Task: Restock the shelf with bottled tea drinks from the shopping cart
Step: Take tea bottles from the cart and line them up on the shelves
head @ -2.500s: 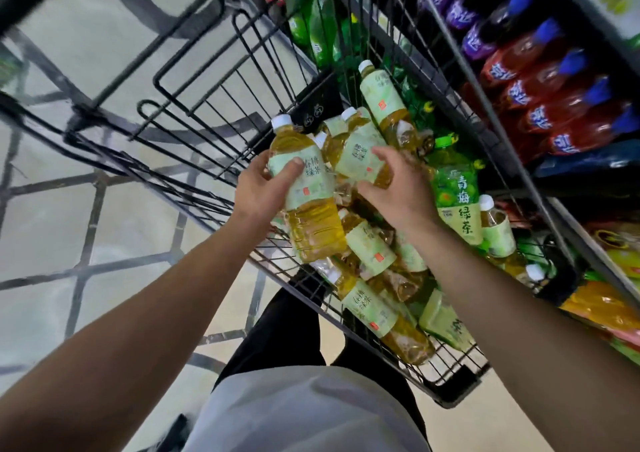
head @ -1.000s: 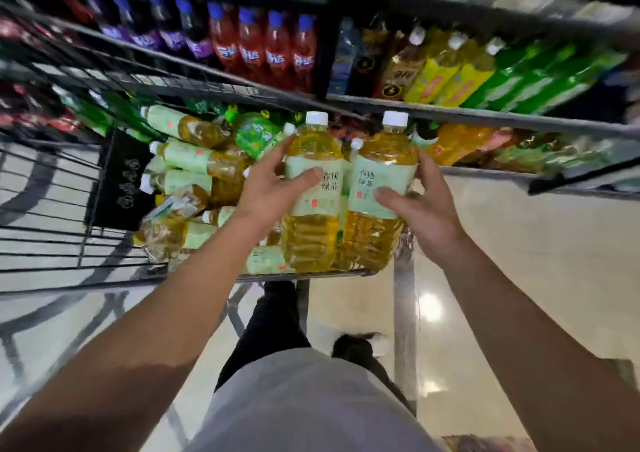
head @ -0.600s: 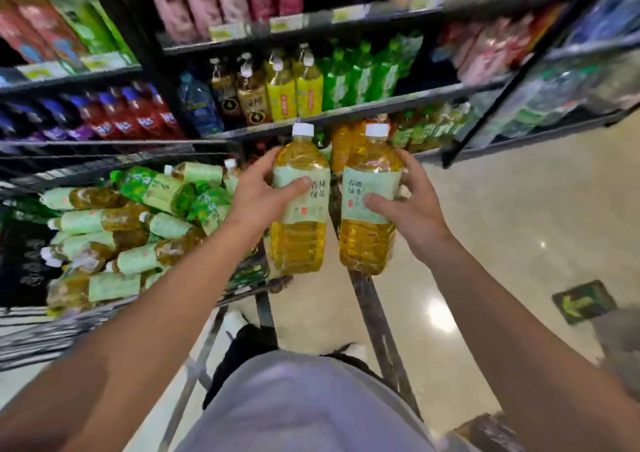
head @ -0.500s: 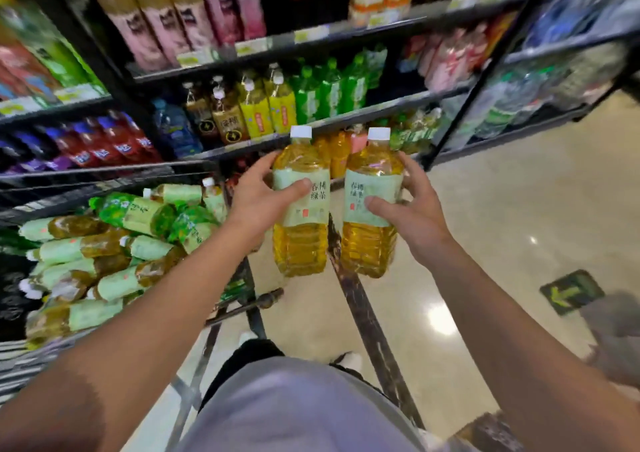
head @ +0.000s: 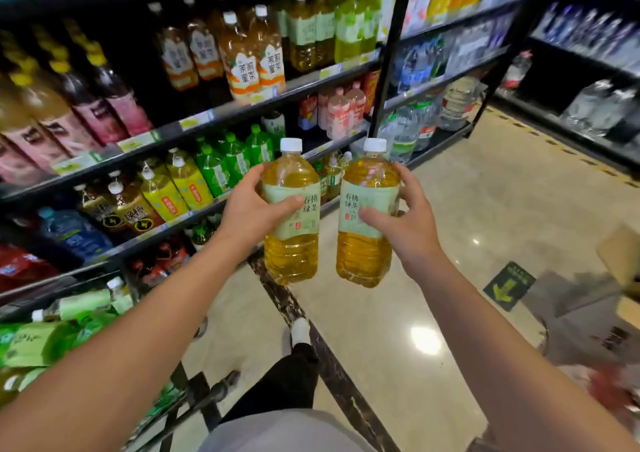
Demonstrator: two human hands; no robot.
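Upright, two tea bottles (head: 291, 209), amber-filled, hand-held

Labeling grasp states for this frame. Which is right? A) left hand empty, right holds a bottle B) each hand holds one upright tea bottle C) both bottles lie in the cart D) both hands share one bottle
B: the left hand grips one white-capped green tea bottle and the right hand grips another, both upright in front of the shelves.

Shopping cart (head: 52, 340) cut off at left edge, blurred.
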